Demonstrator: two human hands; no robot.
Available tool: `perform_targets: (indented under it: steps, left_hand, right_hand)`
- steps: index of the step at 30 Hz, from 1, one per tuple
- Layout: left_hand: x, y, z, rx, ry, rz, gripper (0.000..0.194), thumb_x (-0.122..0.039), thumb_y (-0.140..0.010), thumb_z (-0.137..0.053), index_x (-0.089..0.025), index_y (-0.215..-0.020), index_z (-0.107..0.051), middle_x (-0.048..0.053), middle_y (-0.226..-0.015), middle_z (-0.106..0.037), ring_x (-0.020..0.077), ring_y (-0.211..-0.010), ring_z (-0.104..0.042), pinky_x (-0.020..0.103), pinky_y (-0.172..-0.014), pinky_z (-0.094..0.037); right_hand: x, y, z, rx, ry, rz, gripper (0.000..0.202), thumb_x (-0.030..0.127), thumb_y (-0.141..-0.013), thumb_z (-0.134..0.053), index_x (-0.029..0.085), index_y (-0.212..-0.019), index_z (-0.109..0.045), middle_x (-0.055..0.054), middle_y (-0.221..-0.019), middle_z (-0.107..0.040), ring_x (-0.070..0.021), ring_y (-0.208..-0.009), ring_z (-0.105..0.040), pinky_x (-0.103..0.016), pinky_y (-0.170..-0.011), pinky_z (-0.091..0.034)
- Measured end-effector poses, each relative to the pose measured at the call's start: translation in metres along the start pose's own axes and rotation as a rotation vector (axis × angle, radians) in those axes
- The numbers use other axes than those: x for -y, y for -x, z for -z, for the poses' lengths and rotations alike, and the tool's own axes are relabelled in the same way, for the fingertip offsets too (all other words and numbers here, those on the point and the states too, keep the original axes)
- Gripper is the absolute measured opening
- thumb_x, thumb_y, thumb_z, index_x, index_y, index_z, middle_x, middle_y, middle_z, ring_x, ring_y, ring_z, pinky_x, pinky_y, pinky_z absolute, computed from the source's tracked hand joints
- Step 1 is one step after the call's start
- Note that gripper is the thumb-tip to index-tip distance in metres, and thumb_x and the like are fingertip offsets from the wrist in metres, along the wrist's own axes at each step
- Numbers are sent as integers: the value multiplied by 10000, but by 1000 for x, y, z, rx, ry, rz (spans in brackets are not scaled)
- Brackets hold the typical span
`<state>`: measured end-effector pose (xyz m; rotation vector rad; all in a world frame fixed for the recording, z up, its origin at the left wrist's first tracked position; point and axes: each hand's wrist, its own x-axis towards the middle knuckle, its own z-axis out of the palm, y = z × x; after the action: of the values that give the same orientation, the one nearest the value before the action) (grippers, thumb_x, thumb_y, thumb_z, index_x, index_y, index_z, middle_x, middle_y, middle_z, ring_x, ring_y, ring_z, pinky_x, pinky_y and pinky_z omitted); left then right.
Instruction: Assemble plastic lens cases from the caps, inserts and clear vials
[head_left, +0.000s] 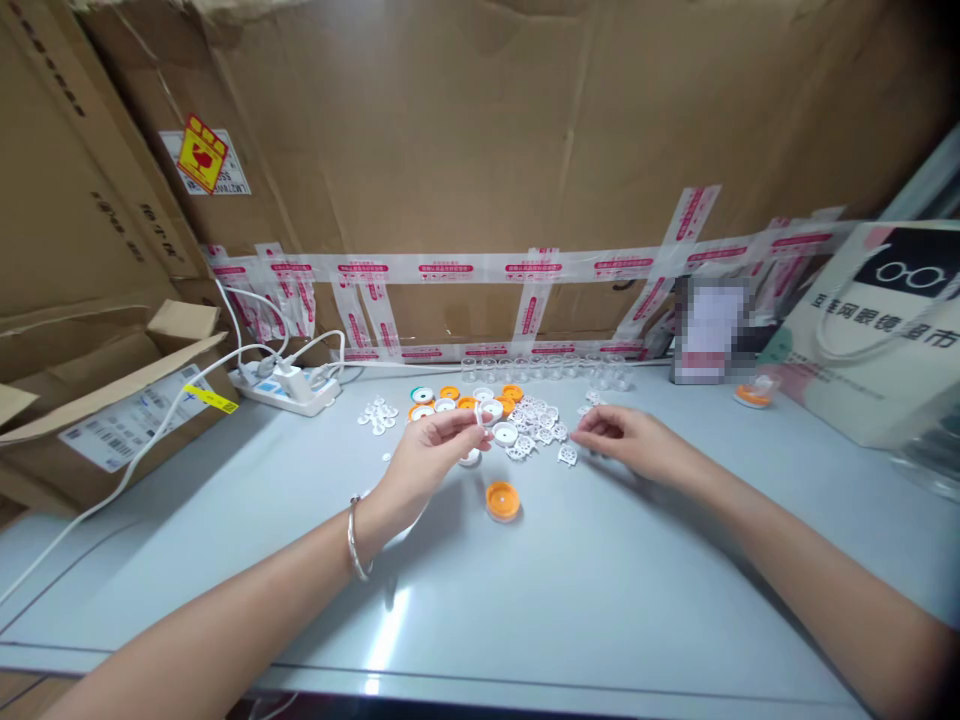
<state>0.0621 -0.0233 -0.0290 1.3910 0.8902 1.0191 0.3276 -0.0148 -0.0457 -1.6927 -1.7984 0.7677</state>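
Observation:
My left hand [431, 450] pinches a small white plastic part [481, 412] between thumb and fingertips, above the table. Below and to its right lies an orange round cap [502, 499] with a clear rim. My right hand [630, 440] has thumb and fingers drawn together at the right edge of a pile of white openwork plastic pieces [536, 420]. One loose openwork piece [568, 456] lies just left of its fingertips. Whether those fingertips hold anything is hidden. Behind my left hand are several orange and white round caps [505, 434], partly covered by the fingers.
Clear small cups [525, 370] line the back of the table. Small white parts [377, 415] lie left, near a power strip [289, 390] and an open carton [112, 400]. At right stand a blurred phone-like object [711, 330], an orange cap [752, 396] and a paper bag [862, 350].

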Motion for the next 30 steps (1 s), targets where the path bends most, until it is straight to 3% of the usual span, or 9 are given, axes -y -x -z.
perform_targets:
  steps: [4, 11, 17, 20, 25, 30]
  left_hand:
    - [1, 0, 0, 35, 24, 27, 154, -285, -779, -596, -158, -850, -646, 31, -830, -643, 102, -749, -579, 212, -671, -403]
    - [2, 0, -2, 48, -54, 11, 185, -287, -767, -603, -150, -890, -624, 28, -814, -628, 101, -716, -564, 229, -695, -434]
    - [4, 14, -9, 162, -494, -409, 188, -192, -790, -551, -188, -962, -625, 35, -880, -629, 132, -796, -554, 265, -744, -446]
    - [2, 20, -12, 195, -515, -543, 224, -173, -797, -551, -198, -1014, -601, 46, -977, -625, 143, -893, -566, 284, -825, -449]
    - [-2, 20, -10, 124, -515, -617, 241, -158, -803, -554, -201, -1038, -586, 40, -1014, -630, 136, -936, -561, 271, -840, -448]
    - [-3, 17, -7, 51, -501, -620, 248, -138, -796, -555, -212, -1031, -588, 32, -1010, -633, 134, -919, -559, 244, -738, -451]
  right_hand:
    - [-1, 0, -12, 28, 109, 18, 253, 437, -671, -626, 190, -720, -601, 8, -622, -569, -134, -590, -502, -251, -534, -380]
    - [5, 2, -19, 11, 34, 33, 200, 387, -707, -596, 187, -700, -583, -6, -651, -613, -141, -622, -559, -255, -572, -416]
    - [41, 14, -35, -98, -492, 55, 266, 384, -660, -678, 186, -668, -500, -13, -673, -638, -147, -643, -620, -257, -583, -446]
    - [66, 21, -42, -93, -631, 74, 283, 355, -634, -700, 191, -620, -470, 10, -657, -643, -113, -573, -595, -241, -550, -433]
    - [96, 26, -45, -56, -756, 56, 280, 296, -621, -709, 190, -590, -452, 61, -518, -589, -80, -474, -546, -215, -503, -399]
    - [99, 23, -49, 7, -923, 18, 233, 302, -646, -717, 175, -637, -522, 52, -553, -619, -71, -533, -569, -208, -570, -430]
